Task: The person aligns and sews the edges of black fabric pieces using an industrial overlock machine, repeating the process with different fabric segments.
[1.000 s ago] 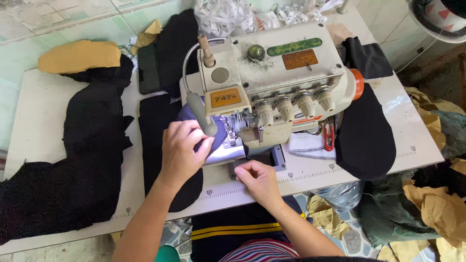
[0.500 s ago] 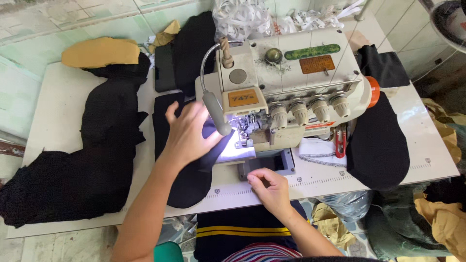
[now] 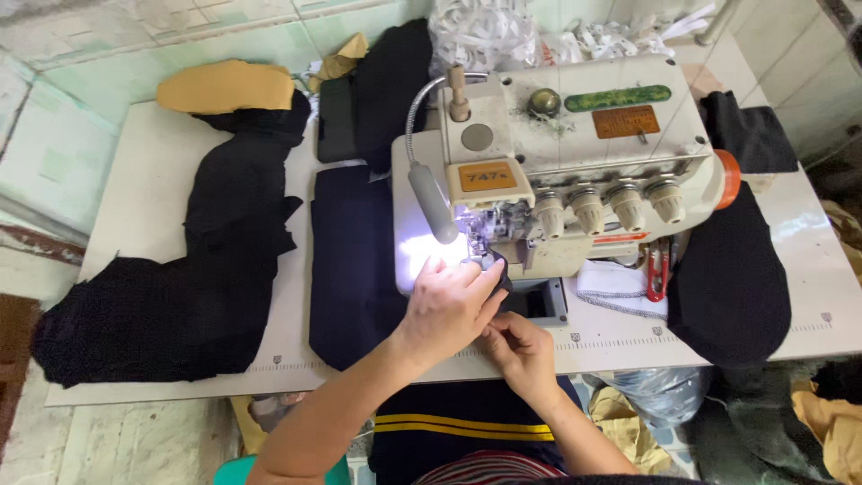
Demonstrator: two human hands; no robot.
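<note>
Black small piece of fabric (image 3: 501,269) lies under the needle of the cream overlock sewing machine (image 3: 575,171); left hand (image 3: 449,305) pinches it there, right hand (image 3: 521,350) pinches its near edge on the white table (image 3: 153,180).

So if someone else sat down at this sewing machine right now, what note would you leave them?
Left hand: fingertips pinch a small dark fabric piece at the lit needle area of the overlock sewing machine.
Right hand: steadies the near end of that piece at the table edge.
A dark panel lies left of the machine, a black fabric pile further left, another black piece on the right.
Done: piece at the presser foot. Left: the stitching, as far as can be seen.
</note>
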